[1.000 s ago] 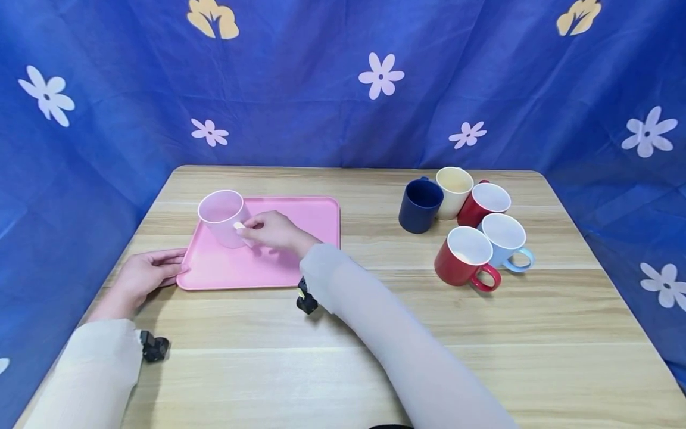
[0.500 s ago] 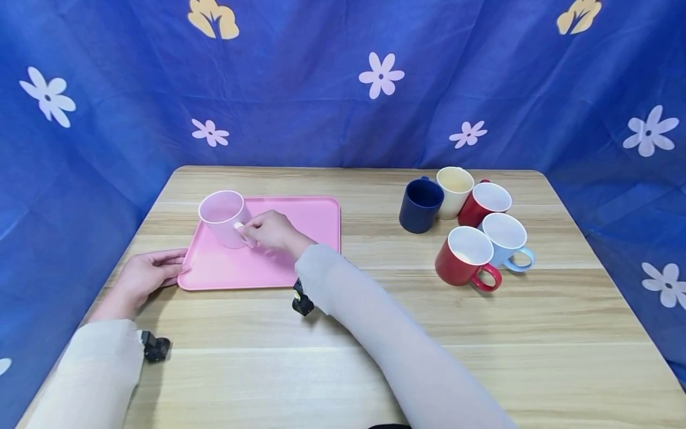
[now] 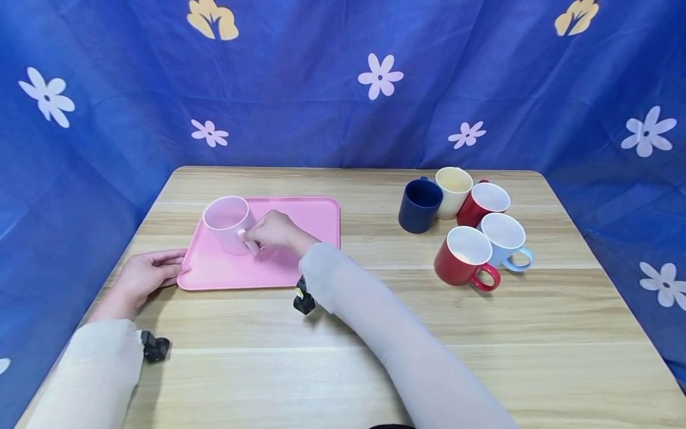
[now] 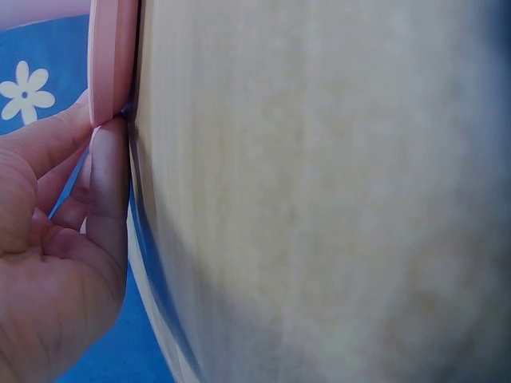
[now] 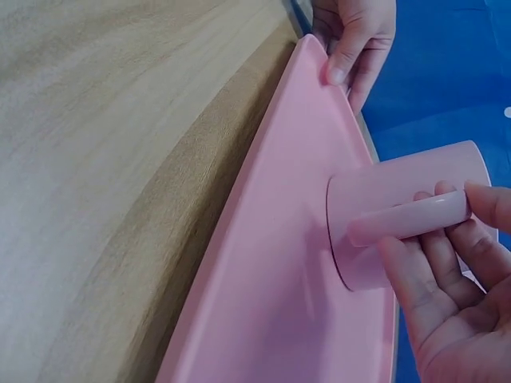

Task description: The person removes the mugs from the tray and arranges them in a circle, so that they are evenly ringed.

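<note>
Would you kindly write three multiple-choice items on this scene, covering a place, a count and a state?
1. Where does the pink mug stand?
A. on the pink tray
B. on bare table
C. among the other mugs

2. How many mugs are grouped at the right?
A. three
B. five
C. seven

3. What is the right hand doing?
A. lying flat
B. pinching the mug's handle
C. holding a red mug

Answers: 1 A, its base sits on the tray; 2 B, navy, cream, two red, light blue; 3 B, its grip closes round the handle.
</note>
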Action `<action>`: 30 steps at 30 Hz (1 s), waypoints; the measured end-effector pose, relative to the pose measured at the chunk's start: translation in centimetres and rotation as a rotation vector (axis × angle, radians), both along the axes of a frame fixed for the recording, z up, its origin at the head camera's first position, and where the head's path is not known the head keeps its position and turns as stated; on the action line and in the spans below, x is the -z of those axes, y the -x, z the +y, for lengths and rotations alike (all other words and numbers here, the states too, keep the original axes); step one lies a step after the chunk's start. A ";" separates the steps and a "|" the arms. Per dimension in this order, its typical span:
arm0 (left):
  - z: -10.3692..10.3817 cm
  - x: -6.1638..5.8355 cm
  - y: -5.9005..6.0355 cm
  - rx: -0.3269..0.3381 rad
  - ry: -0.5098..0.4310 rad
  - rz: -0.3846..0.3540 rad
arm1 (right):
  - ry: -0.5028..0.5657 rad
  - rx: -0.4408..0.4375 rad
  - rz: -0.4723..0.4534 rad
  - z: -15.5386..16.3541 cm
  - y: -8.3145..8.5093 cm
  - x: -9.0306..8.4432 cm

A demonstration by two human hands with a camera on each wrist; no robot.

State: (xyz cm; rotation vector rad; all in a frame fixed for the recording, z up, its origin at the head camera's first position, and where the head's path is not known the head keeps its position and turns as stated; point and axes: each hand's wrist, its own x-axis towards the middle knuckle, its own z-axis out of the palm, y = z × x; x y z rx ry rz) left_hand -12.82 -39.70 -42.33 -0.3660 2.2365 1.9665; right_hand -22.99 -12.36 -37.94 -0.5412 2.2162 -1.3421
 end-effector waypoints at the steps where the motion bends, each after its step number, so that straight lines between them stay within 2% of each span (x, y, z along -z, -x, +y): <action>1: 0.0 0.1 0.0 0.000 -0.001 -0.001 | 0.009 0.002 -0.006 0.1 0.0 0.0; 5: -0.2 0.3 0.1 0.001 -0.006 0.002 | 0.037 0.016 -0.024 0.4 0.1 0.0; 16: -0.6 0.5 0.2 0.013 -0.039 0.013 | 0.062 -0.040 -0.006 1.8 0.1 -0.2; 30: -0.5 0.4 0.2 0.008 -0.003 0.009 | 0.119 -0.208 0.091 5.4 0.0 0.3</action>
